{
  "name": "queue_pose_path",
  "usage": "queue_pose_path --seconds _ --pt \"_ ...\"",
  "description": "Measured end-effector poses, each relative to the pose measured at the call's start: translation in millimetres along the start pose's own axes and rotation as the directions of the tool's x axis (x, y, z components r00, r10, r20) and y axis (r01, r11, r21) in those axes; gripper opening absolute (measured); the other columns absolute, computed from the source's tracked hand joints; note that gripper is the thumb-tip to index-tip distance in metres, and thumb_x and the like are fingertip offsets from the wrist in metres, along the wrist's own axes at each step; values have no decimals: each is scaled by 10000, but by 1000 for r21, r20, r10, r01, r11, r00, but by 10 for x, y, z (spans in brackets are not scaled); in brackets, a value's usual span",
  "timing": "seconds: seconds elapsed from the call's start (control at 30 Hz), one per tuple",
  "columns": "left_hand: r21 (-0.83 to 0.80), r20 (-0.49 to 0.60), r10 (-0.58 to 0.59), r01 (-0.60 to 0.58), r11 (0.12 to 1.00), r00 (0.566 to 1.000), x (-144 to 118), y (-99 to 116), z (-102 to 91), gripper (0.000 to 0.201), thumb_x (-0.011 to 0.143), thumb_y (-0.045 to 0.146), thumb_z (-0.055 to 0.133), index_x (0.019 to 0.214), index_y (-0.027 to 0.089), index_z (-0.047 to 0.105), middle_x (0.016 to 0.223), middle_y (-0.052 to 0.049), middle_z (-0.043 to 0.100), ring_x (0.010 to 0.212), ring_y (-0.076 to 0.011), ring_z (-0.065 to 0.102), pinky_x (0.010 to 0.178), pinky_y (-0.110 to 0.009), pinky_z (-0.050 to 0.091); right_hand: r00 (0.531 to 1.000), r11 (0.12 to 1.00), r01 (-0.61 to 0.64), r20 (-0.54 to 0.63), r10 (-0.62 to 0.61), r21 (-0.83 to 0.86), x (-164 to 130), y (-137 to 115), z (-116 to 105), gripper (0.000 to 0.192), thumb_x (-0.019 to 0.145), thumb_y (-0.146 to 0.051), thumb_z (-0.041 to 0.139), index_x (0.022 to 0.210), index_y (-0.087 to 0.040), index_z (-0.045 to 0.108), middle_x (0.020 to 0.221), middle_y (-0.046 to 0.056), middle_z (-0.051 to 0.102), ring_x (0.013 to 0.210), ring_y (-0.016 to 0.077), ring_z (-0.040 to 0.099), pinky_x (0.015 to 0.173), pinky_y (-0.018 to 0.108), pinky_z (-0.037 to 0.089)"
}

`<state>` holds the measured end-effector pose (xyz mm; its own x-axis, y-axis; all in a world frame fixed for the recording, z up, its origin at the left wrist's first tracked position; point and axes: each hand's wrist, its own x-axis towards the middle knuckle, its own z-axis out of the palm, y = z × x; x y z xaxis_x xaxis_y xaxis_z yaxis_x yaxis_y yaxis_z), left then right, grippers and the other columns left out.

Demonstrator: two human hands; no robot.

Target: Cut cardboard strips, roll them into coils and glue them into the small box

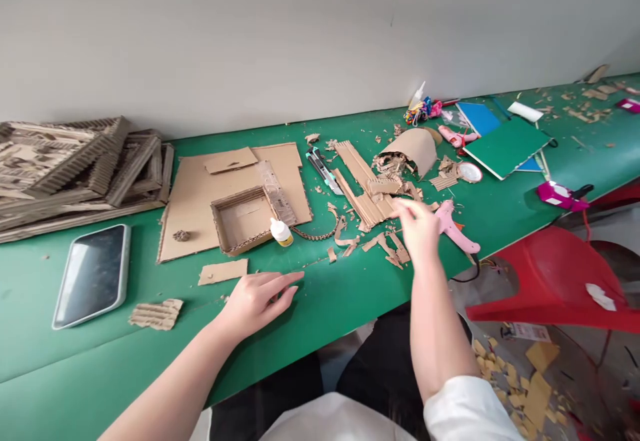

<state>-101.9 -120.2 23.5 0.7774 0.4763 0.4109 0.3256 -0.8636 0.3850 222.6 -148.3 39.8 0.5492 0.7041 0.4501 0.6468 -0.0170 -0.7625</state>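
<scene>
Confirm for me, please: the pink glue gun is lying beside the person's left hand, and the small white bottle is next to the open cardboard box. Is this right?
Not quite: the head view shows the pink glue gun lying beside the right hand, not the left hand. The small white bottle is indeed next to the open cardboard box.

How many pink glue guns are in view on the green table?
2: the near pink glue gun lies beside the right hand; the far pink glue gun lies farther back, just left of the green board. Others may be hidden in the clutter.
</scene>
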Motion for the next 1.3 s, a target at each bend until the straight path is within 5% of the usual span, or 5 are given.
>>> queue_pose_path --seconds 0.3,0.63,0.77,0.97,1.3 --pt "-85 38 20 -17 996 999 -10 32 28 238 912 223 455 1048 151 638 592 10 614 510 -93 569 493 -201 416 690 869 472 676 -260 -147 -340 -372 694 323 816 -212 619 1132 -167 672 1234 115 633 1238 297 507 1038 475 437" --pt "-78 39 62 -59 995 997 1 107 33 264 910 272 453 969 138 671 570 -13 629 486 -109 583 472 -229 432 805 941 337 512 -300 22 -286 -243 672 155 837 -246 585 770 -194 714 894 71 729 988 234 647 901 406 523" --pt "-69 35 119 -117 991 992 -18 137 75 286 899 322 457 933 146 680 567 -19 636 488 -123 593 456 -250 433 943 995 101 315 -102 21 -283 -262 658 217 804 -394 599 864 -215 704 824 29 733 718 171 671 734 324 547" --pt "69 49 154 -157 985 987 -110 205 -30 276 896 318 482 914 133 685 557 -17 611 483 -131 575 446 -266 433 963 990 -123 250 102 69 -257 -295 667 383 686 -475 665 916 -170 696 631 16 676 535 152 608 574 283 509" --pt "425 -189 -496 526 737 847 -871 -236 -532 311 925 332 464 1125 185 651 1064 -110 683 1008 -239 621 880 -415 526 963 983 -148 244 117 113 -262 -183 703 402 777 -468 566 1025 -180 697 894 79 724 816 223 680 798 409 553"
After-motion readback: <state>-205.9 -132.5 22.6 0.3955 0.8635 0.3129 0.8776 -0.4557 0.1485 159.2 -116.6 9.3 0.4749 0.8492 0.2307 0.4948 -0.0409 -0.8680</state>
